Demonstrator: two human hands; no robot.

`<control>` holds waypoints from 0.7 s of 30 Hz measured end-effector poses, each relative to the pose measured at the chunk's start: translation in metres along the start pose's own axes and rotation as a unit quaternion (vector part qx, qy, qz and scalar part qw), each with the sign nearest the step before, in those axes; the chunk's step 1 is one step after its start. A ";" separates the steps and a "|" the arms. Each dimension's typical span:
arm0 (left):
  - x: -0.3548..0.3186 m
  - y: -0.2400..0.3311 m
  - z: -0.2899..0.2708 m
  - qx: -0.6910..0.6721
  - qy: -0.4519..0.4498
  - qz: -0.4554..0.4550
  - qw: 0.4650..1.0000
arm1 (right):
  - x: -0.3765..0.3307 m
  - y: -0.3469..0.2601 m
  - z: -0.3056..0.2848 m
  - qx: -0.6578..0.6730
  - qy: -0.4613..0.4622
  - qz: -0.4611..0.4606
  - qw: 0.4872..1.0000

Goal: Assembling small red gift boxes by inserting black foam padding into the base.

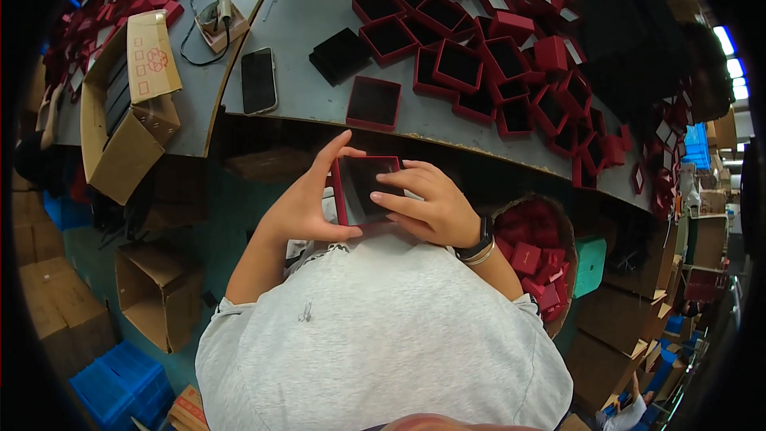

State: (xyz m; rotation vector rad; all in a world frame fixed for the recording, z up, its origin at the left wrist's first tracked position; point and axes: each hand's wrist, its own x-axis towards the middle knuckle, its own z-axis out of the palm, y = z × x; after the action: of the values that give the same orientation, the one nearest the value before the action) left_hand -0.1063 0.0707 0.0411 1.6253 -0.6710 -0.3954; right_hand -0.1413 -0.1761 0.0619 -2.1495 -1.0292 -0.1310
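Note:
In front of my chest is a small red box (341,195) with a dark inside. My left hand (297,201) grips its left side, fingers at the far corner and thumb at the near one. A smooth black insert (358,178) shows within the red rim. Across the box's right side reaches my right hand (437,206), its fingertips pressing on the dark surface; its thumb is hidden. Just beyond, at the table's near edge, lies another open red box (373,103) with a black inside. Stacked black pads (341,57) lie behind it.
Many open red boxes (458,66) crowd the right of the grey table (307,20). A phone (258,81), a glue gun (226,6) and an upright carton (120,144) are at left. By my right elbow stands a bin of red boxes (533,251); an empty carton (159,295) is lower left.

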 end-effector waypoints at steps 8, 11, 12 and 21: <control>0.072 -0.005 -0.011 -0.087 0.053 -0.136 0.985 | 0.052 0.067 -0.039 -0.019 -0.105 -0.014 0.994; 0.110 -0.014 -0.016 -0.141 0.112 -0.133 0.974 | 0.075 0.104 -0.073 0.087 -0.160 0.025 0.983; 0.120 -0.017 -0.019 -0.175 0.147 -0.130 0.965 | 0.084 0.110 -0.080 0.084 -0.142 0.041 0.986; 0.163 0.044 -0.020 -0.173 0.269 0.021 0.947 | 0.131 0.126 -0.144 0.004 0.060 -0.138 0.989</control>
State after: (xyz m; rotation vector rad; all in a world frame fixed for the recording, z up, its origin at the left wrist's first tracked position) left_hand 0.0225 -0.0186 0.1069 1.2952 -0.2039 -0.0221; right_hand 0.0665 -0.2388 0.1437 -1.9553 -1.2475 -0.3824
